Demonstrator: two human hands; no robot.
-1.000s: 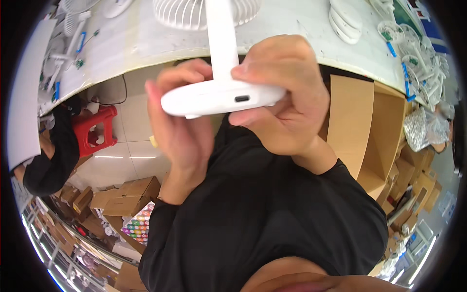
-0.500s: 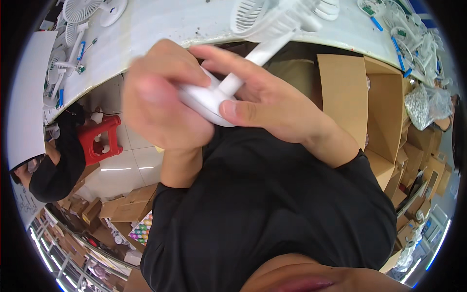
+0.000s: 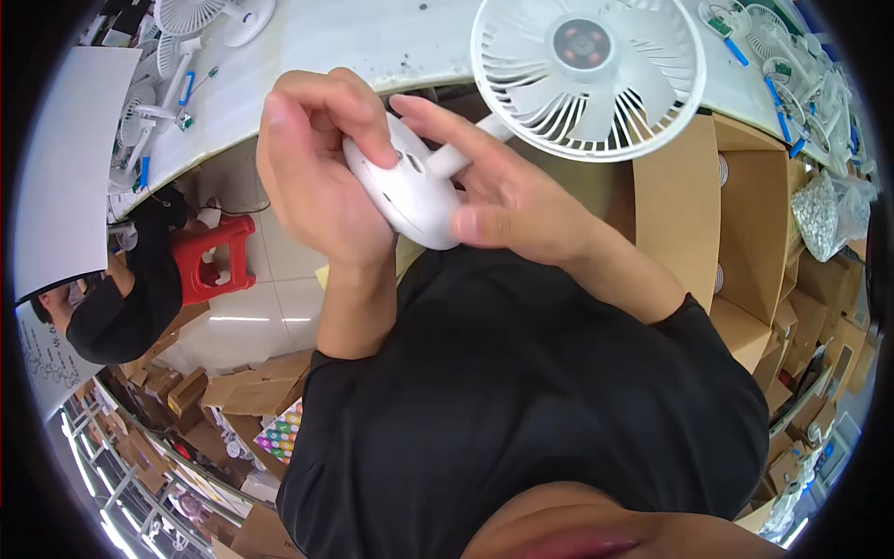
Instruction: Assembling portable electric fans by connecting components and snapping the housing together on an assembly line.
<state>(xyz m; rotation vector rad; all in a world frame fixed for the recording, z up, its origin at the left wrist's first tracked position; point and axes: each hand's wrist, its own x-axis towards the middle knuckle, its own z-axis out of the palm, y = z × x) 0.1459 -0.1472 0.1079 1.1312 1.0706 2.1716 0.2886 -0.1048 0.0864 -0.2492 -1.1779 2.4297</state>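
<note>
Both hands hold a small white desk fan (image 3: 587, 116) in front of my chest. Its round caged head leans over the table's near edge, with the blades and dark centre facing up. Curled around the left side of the fan's round base (image 3: 414, 210), my left hand (image 3: 326, 177) has a fingertip against the base by a small slot. My right hand (image 3: 526, 205) grips from the other side, thumb on the base's edge and fingers around the stem. Part of the stem is hidden behind those fingers.
A white table (image 3: 372, 47) spans the far side, with more fans (image 3: 140, 116) at left and fan parts with blue pieces (image 3: 782, 102) at right. An open cardboard box (image 3: 745, 224) stands at my right. At left are a red stool (image 3: 214, 256) and another person (image 3: 135, 289).
The fan has turned, so its caged front now faces up and slots show on the base. My left hand, blurred before, is now steadier against the base.
</note>
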